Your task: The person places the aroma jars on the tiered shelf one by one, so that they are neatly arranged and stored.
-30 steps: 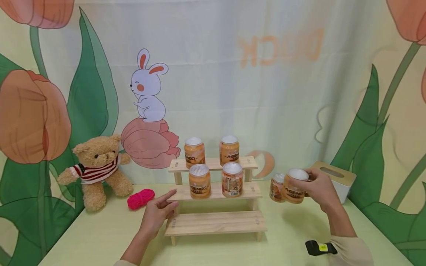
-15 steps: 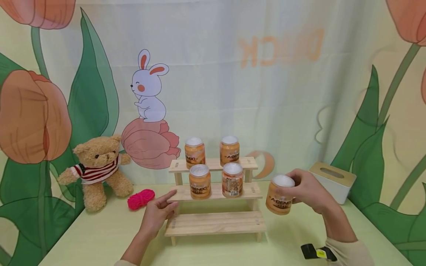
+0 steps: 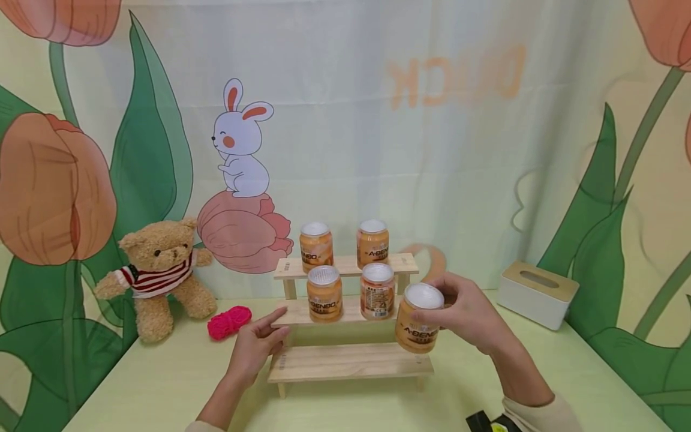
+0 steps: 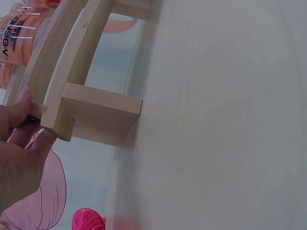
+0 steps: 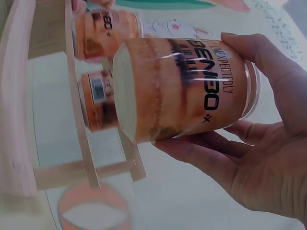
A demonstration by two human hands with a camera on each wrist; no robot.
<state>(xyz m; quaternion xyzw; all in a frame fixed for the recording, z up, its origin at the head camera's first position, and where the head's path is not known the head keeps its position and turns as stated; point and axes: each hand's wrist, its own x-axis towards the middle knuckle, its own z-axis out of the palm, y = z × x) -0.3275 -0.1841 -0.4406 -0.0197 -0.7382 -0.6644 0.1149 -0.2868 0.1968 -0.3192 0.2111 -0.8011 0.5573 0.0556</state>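
Observation:
My right hand [image 3: 469, 315] grips an orange-labelled jar [image 3: 418, 330] with a clear, pale top, thumb on one side and fingers on the other. In the head view this jar overlaps the right ends of the middle and lowest shelves of a wooden three-step rack [image 3: 351, 366]. The right wrist view shows the held jar [image 5: 187, 91] close up, its bottom facing the rack's boards. With the thumb on top and fingers below, my left hand [image 3: 251, 351] pinches the left end of the middle shelf. In the left wrist view, that hand [image 4: 21, 153] is at the board's end.
Two similar jars [image 3: 325, 297] stand on the middle shelf and two more jars [image 3: 372, 243] on the top one. Pink yarn [image 3: 229, 322] and a teddy bear [image 3: 164, 264] are at left. A tissue box [image 3: 537, 294] stands at back right.
My right hand has carried its jar leftward and lower, from beside the rack to its right end. Another jar seen behind it at first is now out of sight. The left hand stays put.

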